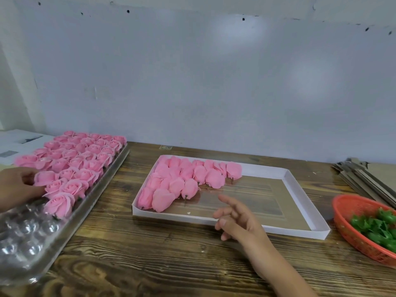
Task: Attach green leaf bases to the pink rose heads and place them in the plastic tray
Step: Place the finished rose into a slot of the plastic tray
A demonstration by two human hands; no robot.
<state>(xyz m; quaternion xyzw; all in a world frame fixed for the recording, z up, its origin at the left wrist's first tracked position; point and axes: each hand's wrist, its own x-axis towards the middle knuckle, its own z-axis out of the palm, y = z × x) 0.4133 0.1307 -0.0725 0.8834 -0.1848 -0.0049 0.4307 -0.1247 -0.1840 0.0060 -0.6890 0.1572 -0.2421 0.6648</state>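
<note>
Many pink rose heads stand upright in a clear moulded plastic tray at the left. My left hand reaches into that tray, fingers touching a rose head at its left side; a firm grip cannot be made out. A white-rimmed flat tray with a clear bottom lies in the middle, holding several finished roses lying on their sides in its left part. My right hand hovers open over that tray's front edge, holding nothing. Green leaf bases fill an orange basket at the right.
The work surface is a dark wooden table against a pale wall. A stack of flat cardboard pieces lies at the back right. White paper sheets sit at the far left behind the rose tray.
</note>
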